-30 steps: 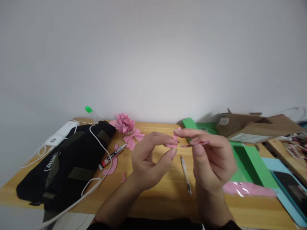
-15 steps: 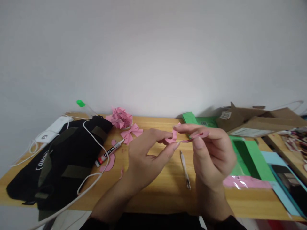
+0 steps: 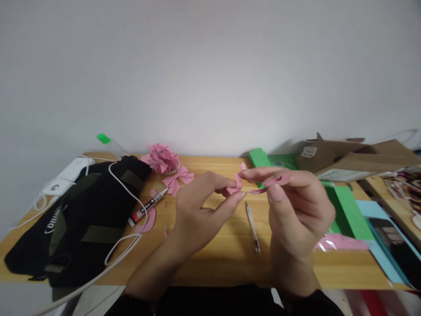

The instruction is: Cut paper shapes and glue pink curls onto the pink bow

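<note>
Pink paper strip [image 3: 237,184]: curled, held up beyond the far end of the white pen [image 3: 252,227], pinched between thumb and fingers of the left hand [image 3: 200,210]. Right hand [image 3: 304,206]: gripping a curved pink piece [image 3: 282,179], to the pen's right, index fingertip at or near the strip. Any join between these: cannot tell. Left of the pen: ruffled pink cluster [image 3: 162,158], seemingly built up already; folded pink fan [image 3: 178,179], glue tube [image 3: 149,207], pink cutout [image 3: 150,223]. Judged part-way: strip curved, not visibly fixed to the cluster; amount left unclear.

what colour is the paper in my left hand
The paper is pink, showing best in the head view.
</note>
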A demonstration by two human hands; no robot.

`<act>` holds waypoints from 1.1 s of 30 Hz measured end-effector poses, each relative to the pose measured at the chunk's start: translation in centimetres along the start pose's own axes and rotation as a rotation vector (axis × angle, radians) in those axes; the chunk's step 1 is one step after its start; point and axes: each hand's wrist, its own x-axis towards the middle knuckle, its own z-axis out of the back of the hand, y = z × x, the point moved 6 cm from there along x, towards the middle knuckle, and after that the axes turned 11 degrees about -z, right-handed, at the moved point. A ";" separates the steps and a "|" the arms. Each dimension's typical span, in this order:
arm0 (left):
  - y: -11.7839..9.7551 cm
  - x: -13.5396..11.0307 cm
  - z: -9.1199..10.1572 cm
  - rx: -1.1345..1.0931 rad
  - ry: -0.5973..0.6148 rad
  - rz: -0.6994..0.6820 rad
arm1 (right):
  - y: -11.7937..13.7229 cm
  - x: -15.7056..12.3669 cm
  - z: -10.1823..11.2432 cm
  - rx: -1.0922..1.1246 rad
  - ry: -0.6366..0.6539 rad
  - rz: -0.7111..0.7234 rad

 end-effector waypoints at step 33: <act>1.4 -0.3 -0.1 -0.371 0.089 0.226 | 1.6 -0.1 -1.1 -0.314 0.103 0.242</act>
